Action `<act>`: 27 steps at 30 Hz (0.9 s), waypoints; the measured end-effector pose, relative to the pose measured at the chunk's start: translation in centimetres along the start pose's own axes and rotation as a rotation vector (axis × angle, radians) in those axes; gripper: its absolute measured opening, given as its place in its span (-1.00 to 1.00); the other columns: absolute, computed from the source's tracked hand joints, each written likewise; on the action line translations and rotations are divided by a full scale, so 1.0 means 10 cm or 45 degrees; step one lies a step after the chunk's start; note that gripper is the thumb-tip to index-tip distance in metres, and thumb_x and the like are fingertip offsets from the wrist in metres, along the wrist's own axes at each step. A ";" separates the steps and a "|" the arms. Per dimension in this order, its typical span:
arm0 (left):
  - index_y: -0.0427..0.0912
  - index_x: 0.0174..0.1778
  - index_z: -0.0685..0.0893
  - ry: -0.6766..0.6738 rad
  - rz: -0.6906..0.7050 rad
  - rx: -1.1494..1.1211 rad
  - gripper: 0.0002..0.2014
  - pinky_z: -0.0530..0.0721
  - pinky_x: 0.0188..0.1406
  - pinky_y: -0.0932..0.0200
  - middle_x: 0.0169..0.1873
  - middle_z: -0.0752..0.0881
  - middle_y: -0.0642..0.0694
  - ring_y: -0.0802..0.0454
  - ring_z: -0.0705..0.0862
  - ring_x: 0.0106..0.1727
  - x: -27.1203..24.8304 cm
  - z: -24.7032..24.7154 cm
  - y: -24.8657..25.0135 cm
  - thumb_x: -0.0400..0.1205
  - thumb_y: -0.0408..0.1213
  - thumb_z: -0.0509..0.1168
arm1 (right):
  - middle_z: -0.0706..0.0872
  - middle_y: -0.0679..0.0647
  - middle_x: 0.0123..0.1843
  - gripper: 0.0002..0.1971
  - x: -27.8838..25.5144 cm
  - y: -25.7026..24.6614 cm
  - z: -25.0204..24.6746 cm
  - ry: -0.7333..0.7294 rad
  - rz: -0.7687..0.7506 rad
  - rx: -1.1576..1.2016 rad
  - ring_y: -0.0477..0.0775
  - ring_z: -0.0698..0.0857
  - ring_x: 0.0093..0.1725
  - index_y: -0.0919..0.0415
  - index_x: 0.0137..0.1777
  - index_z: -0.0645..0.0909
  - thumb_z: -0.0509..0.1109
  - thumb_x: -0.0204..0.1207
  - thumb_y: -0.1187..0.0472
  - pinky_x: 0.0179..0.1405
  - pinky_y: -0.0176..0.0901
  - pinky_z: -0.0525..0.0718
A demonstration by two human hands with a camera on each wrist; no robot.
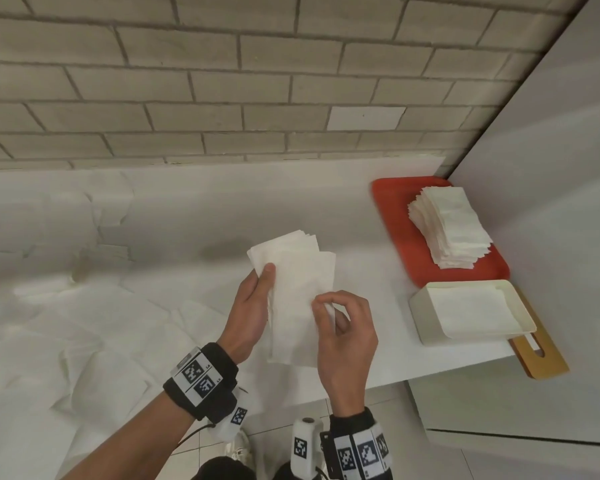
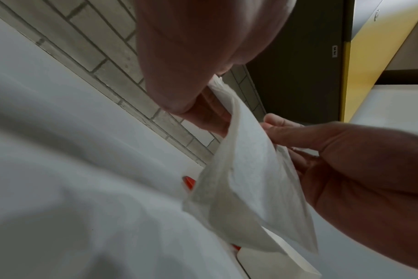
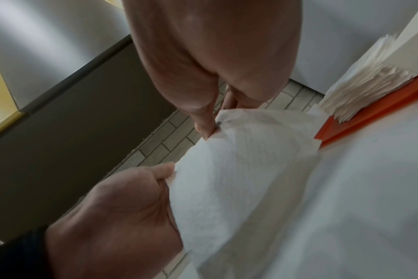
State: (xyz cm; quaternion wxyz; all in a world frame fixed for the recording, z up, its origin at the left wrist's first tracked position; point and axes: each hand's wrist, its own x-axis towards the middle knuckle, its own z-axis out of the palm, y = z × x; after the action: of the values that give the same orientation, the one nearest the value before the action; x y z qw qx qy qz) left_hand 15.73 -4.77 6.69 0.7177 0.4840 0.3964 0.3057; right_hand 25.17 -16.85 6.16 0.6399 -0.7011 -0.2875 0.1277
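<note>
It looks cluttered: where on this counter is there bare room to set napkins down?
Bare white counter lies between the held white paper napkins and the red plastic tray, back to the brick wall. Crowded: loose napkin sheets left; cream rectangular box right.

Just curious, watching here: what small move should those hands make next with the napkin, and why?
Probably fold it over: the left hand holds the napkin up while the right hand pinches its edge, ready to draw it across.

It looked like a café or canteen prep corner: a grey brick-tile wall [image 1: 222, 81] across the top, a white table [image 1: 205, 209], a red tray [image 1: 392, 209] of stacked napkins [image 1: 451, 226] at right, a tiled floor [image 1: 392, 410] at the bottom.
</note>
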 end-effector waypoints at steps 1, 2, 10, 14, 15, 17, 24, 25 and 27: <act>-0.10 0.39 0.74 -0.018 0.013 0.008 -0.62 0.76 0.31 -0.16 0.23 0.90 -0.07 -0.09 0.86 0.28 -0.01 0.02 0.00 0.93 -0.01 0.10 | 0.77 -0.14 0.12 -0.75 -0.01 0.01 -0.01 -0.004 0.005 -0.015 0.04 0.82 0.26 -0.01 0.03 0.80 0.61 0.63 0.42 0.28 0.03 0.83; -0.10 0.39 0.75 -0.032 0.040 0.031 -0.64 0.79 0.28 -0.17 0.23 0.90 -0.08 -0.10 0.87 0.27 -0.03 0.03 -0.01 0.92 -0.02 0.13 | 0.76 -0.16 0.13 -0.76 -0.01 0.01 -0.02 -0.001 0.012 -0.036 0.01 0.82 0.25 -0.02 0.05 0.80 0.63 0.63 0.38 0.27 0.02 0.84; -0.08 0.36 0.78 -0.128 0.129 0.205 -0.63 0.75 0.39 -0.40 0.22 0.89 -0.08 -0.12 0.87 0.27 -0.09 0.13 -0.06 0.92 0.00 0.13 | 0.83 -0.14 0.15 -0.74 0.31 0.01 -0.17 0.117 0.258 0.071 -0.07 0.82 0.20 0.01 0.23 0.74 0.66 0.64 0.00 0.23 0.12 0.86; -0.11 0.35 0.80 -0.114 0.036 0.071 -0.58 0.68 0.52 -0.36 0.23 0.90 -0.08 -0.09 0.85 0.32 -0.07 0.17 -0.03 0.94 -0.01 0.07 | 0.82 0.11 -0.04 -0.86 0.40 -0.06 -0.33 0.122 0.061 0.173 0.25 0.81 0.09 0.27 -0.02 0.74 0.63 0.68 0.24 0.24 0.31 0.83; -0.10 0.34 0.80 -0.117 0.029 0.067 -0.57 0.67 0.53 -0.37 0.22 0.90 -0.08 -0.09 0.86 0.31 -0.06 0.17 -0.02 0.93 0.01 0.07 | 0.81 0.12 -0.04 -0.86 0.42 -0.08 -0.37 0.118 0.029 0.175 0.26 0.80 0.09 0.27 -0.02 0.74 0.64 0.66 0.25 0.24 0.31 0.82; -0.07 0.33 0.81 -0.154 0.033 0.088 -0.54 0.67 0.52 -0.38 0.22 0.90 -0.06 -0.08 0.86 0.31 -0.06 0.19 0.00 0.90 0.08 0.07 | 0.80 0.11 -0.02 -0.85 0.45 -0.09 -0.41 0.100 0.010 0.176 0.22 0.79 0.10 0.24 -0.05 0.75 0.67 0.63 0.25 0.23 0.27 0.82; -0.02 0.43 0.77 -0.301 0.091 0.114 -0.44 0.65 0.57 -0.23 0.32 0.87 -0.01 -0.03 0.81 0.40 -0.08 0.52 0.01 0.84 0.19 -0.02 | 0.85 -0.11 0.18 -0.85 0.64 -0.07 -0.37 0.176 0.187 0.254 0.11 0.87 0.19 0.09 -0.08 0.75 0.67 0.64 0.14 0.28 0.12 0.83; -0.02 0.44 0.76 -0.307 0.101 0.117 -0.41 0.66 0.55 -0.18 0.33 0.86 0.00 -0.01 0.81 0.40 -0.09 0.58 0.01 0.84 0.22 -0.04 | 0.86 -0.10 0.09 -0.85 0.67 -0.04 -0.38 0.195 0.188 0.246 0.15 0.87 0.12 0.09 -0.08 0.75 0.66 0.65 0.14 0.28 0.25 0.83; -0.03 0.44 0.76 -0.299 0.132 0.150 -0.40 0.70 0.49 -0.16 0.32 0.87 -0.01 -0.02 0.82 0.38 -0.09 0.73 -0.01 0.85 0.29 0.00 | 0.86 -0.08 -0.04 -0.85 0.73 -0.03 -0.45 0.249 0.160 0.180 0.16 0.86 0.04 0.07 -0.08 0.75 0.65 0.65 0.12 0.22 0.27 0.83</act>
State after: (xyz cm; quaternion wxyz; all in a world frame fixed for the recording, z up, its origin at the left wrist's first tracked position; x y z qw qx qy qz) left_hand 21.62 -8.88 8.47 0.7128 0.5775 0.3015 0.2597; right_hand 33.37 -16.40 8.50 0.7033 -0.6802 -0.1694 0.1185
